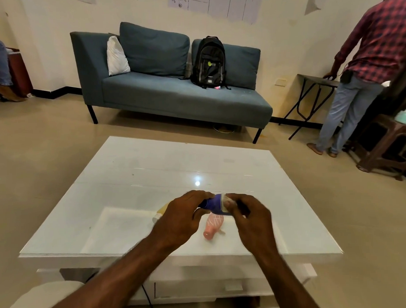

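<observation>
Blue plastic bottle (pixel 213 204) gripped at both ends by left hand (pixel 180 220) and right hand (pixel 249 218), pink ribbed bottle (pixel 213 226) laid just beneath them.

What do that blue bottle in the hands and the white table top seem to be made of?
The blue bottle is probably plastic, smooth with a soft sheen, though blur leaves it open. The table top looks like glass or gloss lacquer over white, since it mirrors a bright light spot sharply.
</observation>
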